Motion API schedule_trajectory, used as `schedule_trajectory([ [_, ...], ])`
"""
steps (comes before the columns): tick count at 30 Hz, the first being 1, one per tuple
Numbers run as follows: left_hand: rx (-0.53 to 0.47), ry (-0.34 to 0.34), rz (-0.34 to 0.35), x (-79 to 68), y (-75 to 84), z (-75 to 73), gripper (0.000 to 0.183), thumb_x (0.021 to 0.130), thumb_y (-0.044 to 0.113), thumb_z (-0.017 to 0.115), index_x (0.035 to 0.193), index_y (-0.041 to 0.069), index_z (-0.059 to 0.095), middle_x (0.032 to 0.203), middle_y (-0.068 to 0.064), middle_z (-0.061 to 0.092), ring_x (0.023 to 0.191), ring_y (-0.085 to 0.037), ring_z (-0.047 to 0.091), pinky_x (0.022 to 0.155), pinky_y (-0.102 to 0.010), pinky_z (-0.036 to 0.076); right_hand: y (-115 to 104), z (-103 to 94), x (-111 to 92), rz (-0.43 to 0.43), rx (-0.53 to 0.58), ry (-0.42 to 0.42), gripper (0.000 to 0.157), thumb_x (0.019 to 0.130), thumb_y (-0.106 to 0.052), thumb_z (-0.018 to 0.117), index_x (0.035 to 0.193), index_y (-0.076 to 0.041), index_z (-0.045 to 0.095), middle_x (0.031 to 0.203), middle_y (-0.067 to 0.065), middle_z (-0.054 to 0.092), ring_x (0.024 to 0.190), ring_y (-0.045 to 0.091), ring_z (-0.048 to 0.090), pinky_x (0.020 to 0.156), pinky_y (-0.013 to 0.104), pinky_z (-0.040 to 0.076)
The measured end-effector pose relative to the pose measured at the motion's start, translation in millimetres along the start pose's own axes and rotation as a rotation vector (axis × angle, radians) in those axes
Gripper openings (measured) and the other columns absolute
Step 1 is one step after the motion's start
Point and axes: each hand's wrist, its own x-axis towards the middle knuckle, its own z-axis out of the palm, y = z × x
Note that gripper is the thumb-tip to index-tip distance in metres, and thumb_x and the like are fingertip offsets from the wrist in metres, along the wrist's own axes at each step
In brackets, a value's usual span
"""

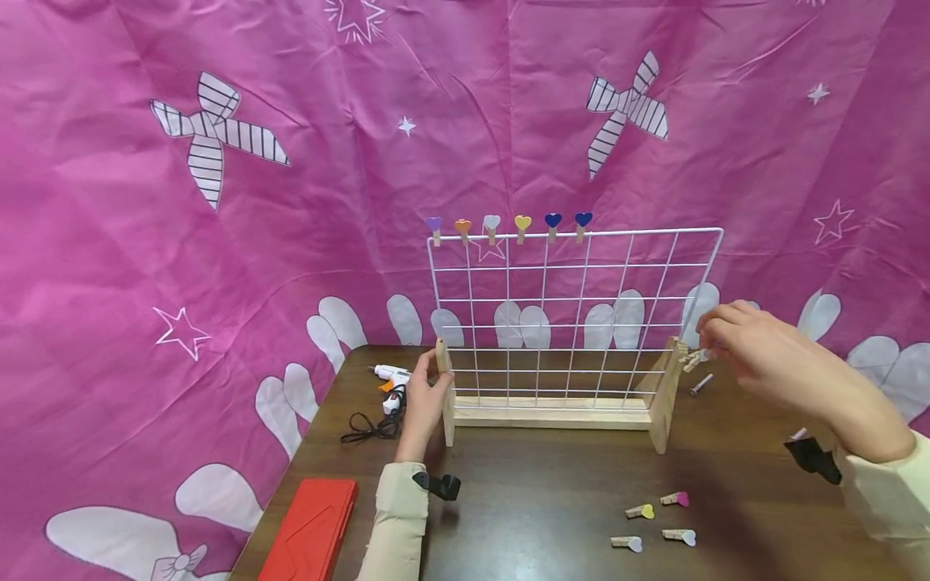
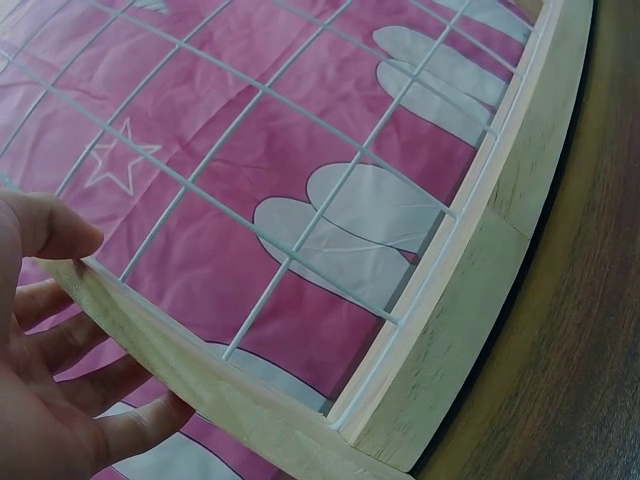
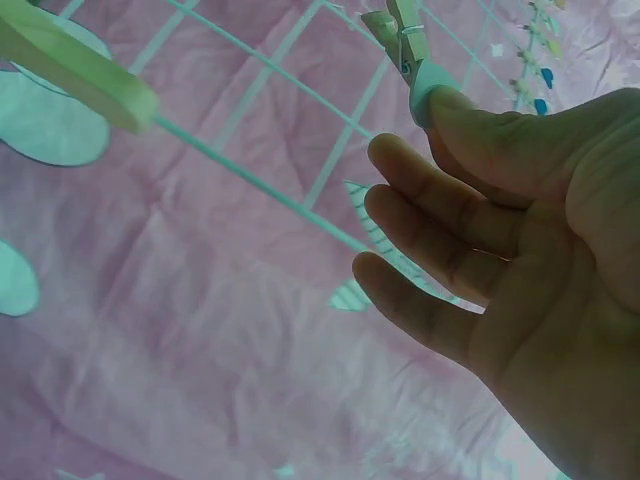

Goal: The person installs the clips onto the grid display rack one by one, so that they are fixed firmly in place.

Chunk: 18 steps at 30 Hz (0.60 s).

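Note:
A white wire grid (image 1: 632,232) stands upright in a wooden stand (image 1: 552,417). My left hand (image 1: 424,403) holds the stand's left side piece, with the thumb on one face and fingers on the other in the left wrist view. At the right side piece, my right hand (image 1: 770,355) pinches a small wooden clothespin (image 3: 405,45) by its pale heart, between thumb and index finger. The other fingers are loosely bent. Along the top wire's left part sit several heart clothespins: purple (image 1: 433,226), orange (image 1: 462,228), white (image 1: 492,223), yellow (image 1: 522,224) and dark blue (image 1: 553,222).
More heart clothespins lie on the table at front right, including a yellow one (image 1: 641,512) and a pink one (image 1: 676,499). A glue gun (image 1: 392,375) with black cord is left of the stand. A red folder (image 1: 312,524) lies front left; a screw-like piece (image 1: 701,385) lies right.

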Motion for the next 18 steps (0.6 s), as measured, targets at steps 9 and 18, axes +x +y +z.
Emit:
schedule_trajectory([
  [9,-0.005,-0.022,0.004,-9.9,32.8,-5.7,0.039,0.086,0.002,0.058,0.124,0.002,0.052,0.109,-0.019,0.059,0.101,-0.030,0.054,0.082,-0.048,0.048,-4.2,-32.0,51.3,0.005,-0.184,-0.084,0.029,0.057,0.014,0.063,0.070,-0.009,0.052,0.078,0.006,0.052,0.075,0.029,0.049,0.060,0.042,0.040],
  [18,-0.029,-0.028,0.006,-2.9,11.6,-2.2,0.037,0.086,0.006,0.059,0.123,0.004,0.054,0.111,-0.016,0.059,0.102,-0.028,0.054,0.083,-0.047,0.048,-3.7,-65.0,105.0,0.035,-0.286,-0.161,0.025,0.056,0.017,0.061,0.068,-0.003,0.053,0.077,0.011,0.051,0.079,0.037,0.048,0.059,0.048,0.039],
])
